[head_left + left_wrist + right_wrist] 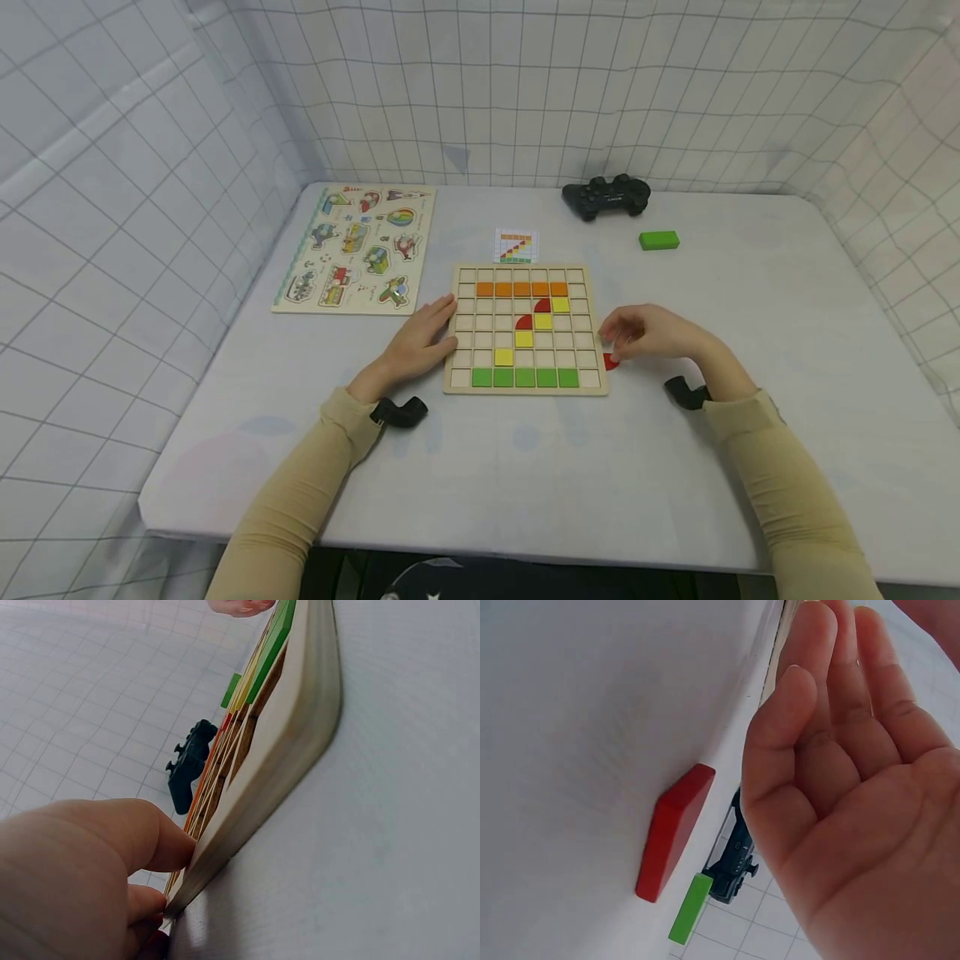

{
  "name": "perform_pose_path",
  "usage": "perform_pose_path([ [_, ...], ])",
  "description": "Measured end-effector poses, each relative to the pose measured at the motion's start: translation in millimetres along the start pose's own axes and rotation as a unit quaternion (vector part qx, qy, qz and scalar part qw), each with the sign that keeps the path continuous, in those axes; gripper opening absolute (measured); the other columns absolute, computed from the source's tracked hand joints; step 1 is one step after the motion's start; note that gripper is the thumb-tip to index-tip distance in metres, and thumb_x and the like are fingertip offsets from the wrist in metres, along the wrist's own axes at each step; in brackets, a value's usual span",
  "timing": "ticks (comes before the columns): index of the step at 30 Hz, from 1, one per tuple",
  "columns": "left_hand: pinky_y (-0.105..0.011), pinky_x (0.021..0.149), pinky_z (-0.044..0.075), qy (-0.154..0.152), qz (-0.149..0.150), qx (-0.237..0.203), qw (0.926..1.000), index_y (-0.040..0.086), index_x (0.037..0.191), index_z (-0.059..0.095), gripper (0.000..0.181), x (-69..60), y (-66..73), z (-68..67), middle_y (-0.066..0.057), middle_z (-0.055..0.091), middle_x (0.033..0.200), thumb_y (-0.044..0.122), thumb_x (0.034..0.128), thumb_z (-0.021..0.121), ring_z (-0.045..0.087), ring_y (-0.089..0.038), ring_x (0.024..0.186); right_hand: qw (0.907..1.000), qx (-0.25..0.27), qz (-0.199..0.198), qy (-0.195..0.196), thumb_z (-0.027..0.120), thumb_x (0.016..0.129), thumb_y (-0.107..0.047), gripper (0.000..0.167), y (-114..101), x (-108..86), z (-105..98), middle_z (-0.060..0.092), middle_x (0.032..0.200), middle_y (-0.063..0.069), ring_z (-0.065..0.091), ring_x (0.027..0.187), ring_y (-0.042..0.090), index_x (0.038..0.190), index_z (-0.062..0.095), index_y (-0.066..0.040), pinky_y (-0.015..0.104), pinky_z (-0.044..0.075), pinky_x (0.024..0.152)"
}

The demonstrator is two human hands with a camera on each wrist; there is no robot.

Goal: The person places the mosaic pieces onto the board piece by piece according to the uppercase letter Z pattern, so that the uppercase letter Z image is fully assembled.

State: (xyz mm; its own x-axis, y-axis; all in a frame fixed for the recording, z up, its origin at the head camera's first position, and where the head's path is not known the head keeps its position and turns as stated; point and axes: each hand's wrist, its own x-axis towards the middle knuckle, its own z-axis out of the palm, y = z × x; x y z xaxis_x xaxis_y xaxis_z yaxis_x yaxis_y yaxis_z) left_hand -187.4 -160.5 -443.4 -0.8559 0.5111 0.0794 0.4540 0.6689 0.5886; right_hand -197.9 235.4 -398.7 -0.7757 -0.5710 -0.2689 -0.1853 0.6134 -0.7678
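Observation:
A wooden grid board (460,377) lies flat in the middle of the table, with orange, green and yellow squares and two red quarter-round pieces set in its cells. At its left edge rests my left hand (422,337), thumb and fingers touching the wooden rim (247,817). My right hand (648,332) hovers beside the right edge, its fingers loosely bent and nothing visible between them in the right wrist view. Just below that hand, a loose red piece (676,832) lies on the table by the board, partly covered in the head view.
A small pattern card (516,246) lies behind the board. A picture puzzle board (300,268) is at the back left. Toward the back right are a black game controller (609,197) and a green block (659,241). Gridded cloth walls surround the table.

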Motion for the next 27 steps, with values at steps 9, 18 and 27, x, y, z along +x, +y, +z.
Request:
perform_pose_path([
  [9,-0.036,0.117,0.009,0.004,0.007,0.001,1.0,-0.007,0.145,0.026,0.063,0.6,0.3,0.5,-0.018,0.021,0.153,0.021,0.0931,0.049,0.018,-0.029,0.141,0.9999,0.014,0.002,-0.007,0.078,0.075,-0.01,0.029,6.1,-0.7,4.5,0.063,0.087,0.007,0.056,0.08,0.021,0.1,0.063,-0.002,0.025,0.05,0.069],
  [18,-0.036,0.117,0.009,0.006,0.006,0.0,1.0,-0.007,0.144,0.027,0.063,0.0,1.8,-0.4,-0.018,0.021,0.152,0.021,0.0929,0.049,0.018,-0.029,0.141,0.9999,0.009,-0.003,-0.006,0.077,0.074,-0.006,0.026,10.6,1.5,7.5,0.062,0.088,0.006,0.055,0.08,0.022,0.096,0.064,-0.004,0.026,0.049,0.069],
  [27,-0.036,0.117,0.009,0.005,0.005,0.0,1.0,-0.007,0.144,0.027,0.062,-0.2,2.1,-0.4,-0.018,0.022,0.152,0.021,0.0931,0.049,0.018,-0.029,0.141,0.9999,0.011,0.001,0.001,0.078,0.073,-0.007,0.023,11.5,1.9,10.1,0.059,0.081,0.006,0.052,0.075,0.02,0.092,0.064,-0.005,0.025,0.045,0.064],
])
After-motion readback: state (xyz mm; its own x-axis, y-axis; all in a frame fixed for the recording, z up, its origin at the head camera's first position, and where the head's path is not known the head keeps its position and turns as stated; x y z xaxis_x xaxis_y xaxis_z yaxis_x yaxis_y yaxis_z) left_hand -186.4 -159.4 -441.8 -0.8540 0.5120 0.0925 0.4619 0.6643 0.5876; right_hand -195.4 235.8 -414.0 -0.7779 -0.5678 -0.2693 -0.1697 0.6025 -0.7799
